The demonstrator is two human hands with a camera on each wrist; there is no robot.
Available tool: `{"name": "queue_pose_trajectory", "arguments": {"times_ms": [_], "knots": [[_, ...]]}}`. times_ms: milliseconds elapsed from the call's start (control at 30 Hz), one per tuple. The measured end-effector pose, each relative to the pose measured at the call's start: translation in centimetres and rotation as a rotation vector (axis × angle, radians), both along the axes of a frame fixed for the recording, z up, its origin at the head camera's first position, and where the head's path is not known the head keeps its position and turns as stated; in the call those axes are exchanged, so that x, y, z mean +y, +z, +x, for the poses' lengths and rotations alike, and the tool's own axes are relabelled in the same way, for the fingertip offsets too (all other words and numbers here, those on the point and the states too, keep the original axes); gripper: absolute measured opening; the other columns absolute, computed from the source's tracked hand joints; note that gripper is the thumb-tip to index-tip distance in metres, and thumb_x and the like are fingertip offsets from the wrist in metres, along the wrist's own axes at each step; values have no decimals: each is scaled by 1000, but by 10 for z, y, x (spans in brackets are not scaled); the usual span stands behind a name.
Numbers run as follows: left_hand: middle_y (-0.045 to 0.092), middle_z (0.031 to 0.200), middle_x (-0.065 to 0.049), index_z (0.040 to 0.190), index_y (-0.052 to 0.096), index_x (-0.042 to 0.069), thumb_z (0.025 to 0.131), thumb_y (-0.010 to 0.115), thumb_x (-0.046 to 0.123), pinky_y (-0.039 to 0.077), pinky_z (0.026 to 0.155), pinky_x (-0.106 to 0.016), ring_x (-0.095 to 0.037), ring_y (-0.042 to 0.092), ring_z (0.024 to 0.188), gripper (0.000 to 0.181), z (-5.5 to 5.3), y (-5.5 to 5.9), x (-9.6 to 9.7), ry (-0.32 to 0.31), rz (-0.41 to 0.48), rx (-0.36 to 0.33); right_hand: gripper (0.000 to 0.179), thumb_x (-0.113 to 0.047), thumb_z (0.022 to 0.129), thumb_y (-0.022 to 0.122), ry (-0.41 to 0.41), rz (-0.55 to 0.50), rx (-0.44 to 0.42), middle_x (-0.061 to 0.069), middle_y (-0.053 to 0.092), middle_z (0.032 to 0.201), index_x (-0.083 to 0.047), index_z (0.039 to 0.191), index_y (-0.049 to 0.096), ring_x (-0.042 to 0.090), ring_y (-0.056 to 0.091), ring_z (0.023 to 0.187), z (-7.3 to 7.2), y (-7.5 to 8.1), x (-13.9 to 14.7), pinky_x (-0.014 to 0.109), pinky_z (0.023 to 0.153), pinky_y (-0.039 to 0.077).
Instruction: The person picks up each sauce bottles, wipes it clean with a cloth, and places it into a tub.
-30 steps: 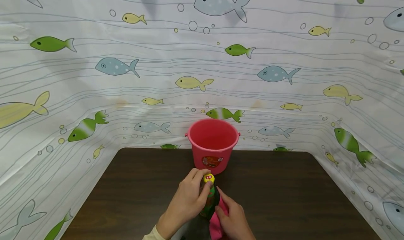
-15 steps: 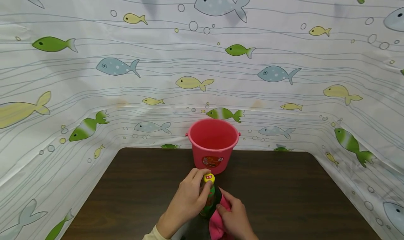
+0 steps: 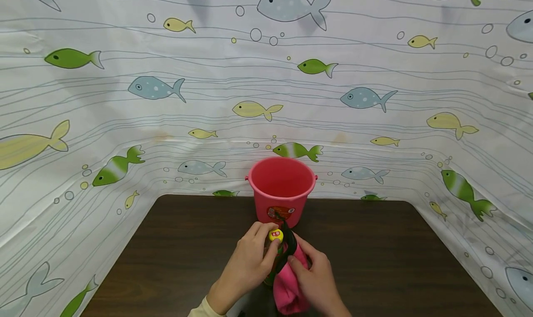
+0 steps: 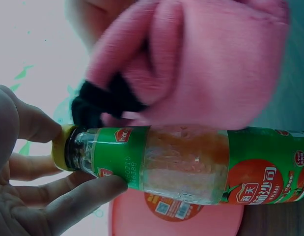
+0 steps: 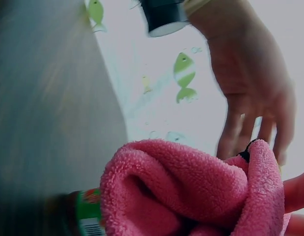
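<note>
A glass ketchup bottle (image 4: 186,164) with green labels and a yellow cap (image 3: 275,235) stands upright on the table. My left hand (image 3: 249,260) holds it by the cap and neck, fingertips at the cap and one finger against the upper label. In my right hand (image 3: 318,280) is a bunched pink fluffy cloth (image 3: 287,291) with a black edge. The cloth lies along the bottle's right side and hides part of it in the head view; its black edge reaches up beside the cap. In the right wrist view, the cloth covers most of the bottle.
Just beyond the hands stands a pink bucket (image 3: 281,201) with a sticker on its front. The dark wooden table (image 3: 374,252) extends to both sides. A white sheet printed with fish (image 3: 200,99) encloses the back and sides.
My right hand has raised the cloth along the bottle's side, so its black edge now sits beside the cap and overlaps the bucket. My left hand keeps its place on the bottle.
</note>
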State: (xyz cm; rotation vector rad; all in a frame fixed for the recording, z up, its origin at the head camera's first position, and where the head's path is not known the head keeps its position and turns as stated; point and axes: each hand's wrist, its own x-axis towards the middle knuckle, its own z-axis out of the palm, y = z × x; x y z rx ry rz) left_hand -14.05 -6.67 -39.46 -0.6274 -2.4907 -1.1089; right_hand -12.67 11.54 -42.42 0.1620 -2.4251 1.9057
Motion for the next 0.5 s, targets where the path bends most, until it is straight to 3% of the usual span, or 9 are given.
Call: {"name": "queue_pose_trajectory", "arguments": {"times_ms": [233, 500], "knots": [[67, 113, -6, 125, 69, 5, 98, 70, 15, 64, 82, -32, -12, 66, 93, 29, 0, 0, 0, 8, -14, 12, 49, -5, 98, 70, -17, -68, 18, 17, 74, 130, -13, 146, 64, 15, 75, 92, 4, 19, 0, 25, 74, 62], [66, 108, -5, 124, 70, 4, 99, 70, 14, 59, 74, -25, -9, 62, 86, 26, -1, 1, 1, 9, -14, 22, 50, -3, 97, 71, -47, -74, 37, 13, 78, 117, -18, 144, 66, 16, 74, 81, 7, 28, 2, 27, 67, 61]]}}
